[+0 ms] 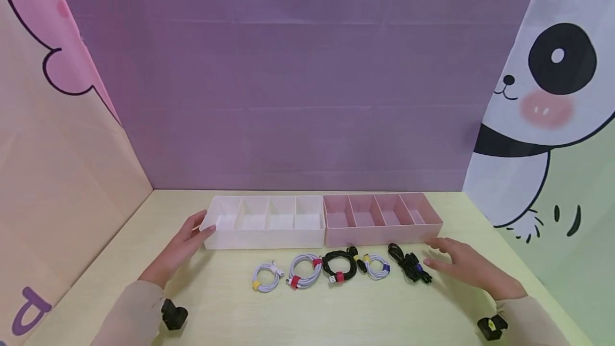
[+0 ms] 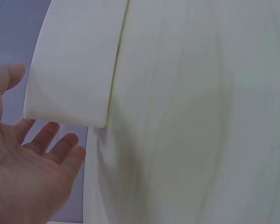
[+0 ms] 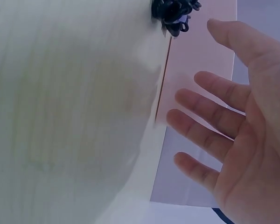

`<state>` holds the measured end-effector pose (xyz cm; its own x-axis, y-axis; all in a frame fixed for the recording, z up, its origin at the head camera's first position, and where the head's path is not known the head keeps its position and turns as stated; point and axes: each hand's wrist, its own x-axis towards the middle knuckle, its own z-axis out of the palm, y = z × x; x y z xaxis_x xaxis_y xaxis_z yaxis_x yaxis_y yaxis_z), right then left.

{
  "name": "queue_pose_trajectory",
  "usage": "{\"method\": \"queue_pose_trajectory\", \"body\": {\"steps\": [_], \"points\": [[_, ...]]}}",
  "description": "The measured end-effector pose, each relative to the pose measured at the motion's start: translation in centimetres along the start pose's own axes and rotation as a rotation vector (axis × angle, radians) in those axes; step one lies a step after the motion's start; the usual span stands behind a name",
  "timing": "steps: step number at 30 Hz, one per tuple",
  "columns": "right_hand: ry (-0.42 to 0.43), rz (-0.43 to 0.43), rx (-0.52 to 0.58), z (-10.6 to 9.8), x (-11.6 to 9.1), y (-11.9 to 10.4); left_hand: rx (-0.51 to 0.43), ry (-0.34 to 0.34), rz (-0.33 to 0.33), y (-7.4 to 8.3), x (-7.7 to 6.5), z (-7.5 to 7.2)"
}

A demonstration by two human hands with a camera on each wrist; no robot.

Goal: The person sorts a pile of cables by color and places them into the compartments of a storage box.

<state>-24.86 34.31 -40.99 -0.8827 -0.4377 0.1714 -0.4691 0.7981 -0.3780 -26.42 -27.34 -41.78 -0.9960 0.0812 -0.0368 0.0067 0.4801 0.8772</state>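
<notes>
My left hand [image 1: 188, 239] is at the left end of a white divided box [image 1: 266, 239], fingers loosely bent and thumb apart in the left wrist view; whether they touch it I cannot tell. By the right end of a pink divided box [image 1: 384, 235], my right hand [image 1: 463, 263] hovers with spread fingers, holding nothing. Coiled cables lie in front of the boxes: a white one with a yellow tie [image 1: 261, 286], a larger white one with red ties [image 1: 291, 271], a black one with a red tie [image 1: 353, 268], a small white one [image 1: 377, 273] and a black bundle [image 1: 410, 266] nearest my right hand.
Both boxes stand end to end near the back of the pale wooden table [image 1: 288, 319], their visible compartments bare. A purple backdrop [image 1: 307, 95] rises behind, with printed cartoon panels on both sides. Each wrist wears a small black device.
</notes>
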Motion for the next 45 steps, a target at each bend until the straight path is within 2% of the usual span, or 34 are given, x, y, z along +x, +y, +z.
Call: {"method": "queue_pose_trajectory", "body": {"steps": [9, 16, 28, 45], "points": [[-0.024, -0.023, 0.096, 0.7, 0.4, 0.0, 0.005, 0.007, -0.005, 0.0, 0.4, 0.3], [-0.031, -0.049, 0.093, 1.0, 0.5, 0.0, 0.010, -0.010, -0.014, 0.3, 0.3, 0.5], [-0.080, -0.010, 0.137, 1.1, 1.0, -0.6, 0.008, -0.023, -0.034, 0.3, 0.4, 0.6], [-0.113, 0.024, 0.129, 1.1, 1.3, -0.7, -0.016, -0.035, -0.034, 0.3, 0.4, 0.7]]}}
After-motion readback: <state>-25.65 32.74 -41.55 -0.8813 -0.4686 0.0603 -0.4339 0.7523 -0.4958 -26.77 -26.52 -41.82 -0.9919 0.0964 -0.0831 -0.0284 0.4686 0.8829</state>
